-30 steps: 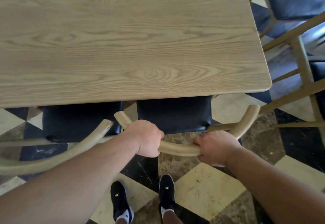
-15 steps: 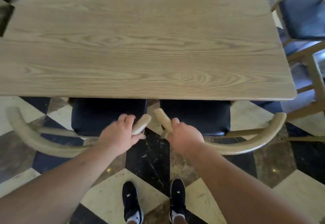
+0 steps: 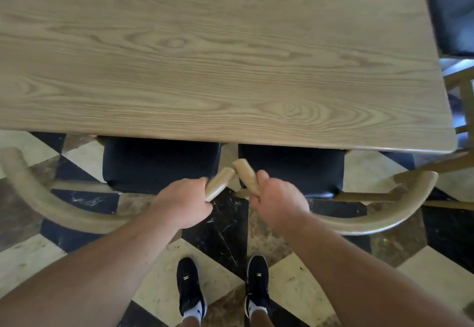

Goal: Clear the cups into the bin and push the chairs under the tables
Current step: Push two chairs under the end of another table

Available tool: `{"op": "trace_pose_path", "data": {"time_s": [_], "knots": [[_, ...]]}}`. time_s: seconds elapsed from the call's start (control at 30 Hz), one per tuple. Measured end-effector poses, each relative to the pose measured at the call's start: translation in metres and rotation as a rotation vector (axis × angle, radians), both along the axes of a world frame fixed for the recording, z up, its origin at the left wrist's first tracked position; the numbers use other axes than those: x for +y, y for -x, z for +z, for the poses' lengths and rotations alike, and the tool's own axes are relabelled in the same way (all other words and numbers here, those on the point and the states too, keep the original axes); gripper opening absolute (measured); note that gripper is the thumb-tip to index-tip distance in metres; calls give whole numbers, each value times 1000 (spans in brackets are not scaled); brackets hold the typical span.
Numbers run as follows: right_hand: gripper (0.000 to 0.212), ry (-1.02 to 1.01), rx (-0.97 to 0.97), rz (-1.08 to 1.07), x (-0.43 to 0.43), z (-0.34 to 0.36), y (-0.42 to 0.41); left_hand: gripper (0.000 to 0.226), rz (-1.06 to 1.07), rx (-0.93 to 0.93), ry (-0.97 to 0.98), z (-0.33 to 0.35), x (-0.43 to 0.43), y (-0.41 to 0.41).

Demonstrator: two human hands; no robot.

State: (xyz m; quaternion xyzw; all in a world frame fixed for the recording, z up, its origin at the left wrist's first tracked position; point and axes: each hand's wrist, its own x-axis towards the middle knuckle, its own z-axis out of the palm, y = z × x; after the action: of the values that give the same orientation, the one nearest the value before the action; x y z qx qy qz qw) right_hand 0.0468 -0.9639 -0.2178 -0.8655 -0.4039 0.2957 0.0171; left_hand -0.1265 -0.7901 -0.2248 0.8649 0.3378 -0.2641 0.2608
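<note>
Two wooden chairs with dark blue seat pads stand side by side at the near edge of a light wooden table [image 3: 230, 57], their seats partly under the top. My left hand [image 3: 184, 203] grips the right end of the left chair [image 3: 46, 201] by its curved backrest. My right hand [image 3: 278, 202] grips the left end of the right chair [image 3: 384, 216] by its backrest. The two armrest tips almost touch between my hands. No cups are in view.
Another wooden chair [image 3: 454, 18] with a blue seat stands past the table's right end. The floor [image 3: 320, 283] is checkered marble in black, cream and brown. My two black shoes stand just behind the chairs.
Both hands were on the right chair's backrest a second ago. My left hand has shifted to the left chair's backrest end, my right hand to the right chair's left end, and both chairs sit closer together.
</note>
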Motion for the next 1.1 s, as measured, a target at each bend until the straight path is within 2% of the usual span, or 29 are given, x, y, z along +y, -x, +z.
{"op": "trace_pose_path", "data": {"time_s": [0.2,0.57,1.1], "knots": [[29,-20,3,9,2,-6,0,33,0,-2,-14,-2,2,3],[27,49,35,33,-14,-1,-1,36,13,-26,32,-8,4,5],[29,11,-2,25,-1,-7,2,28,11,-12,-36,-6,0,5]]}}
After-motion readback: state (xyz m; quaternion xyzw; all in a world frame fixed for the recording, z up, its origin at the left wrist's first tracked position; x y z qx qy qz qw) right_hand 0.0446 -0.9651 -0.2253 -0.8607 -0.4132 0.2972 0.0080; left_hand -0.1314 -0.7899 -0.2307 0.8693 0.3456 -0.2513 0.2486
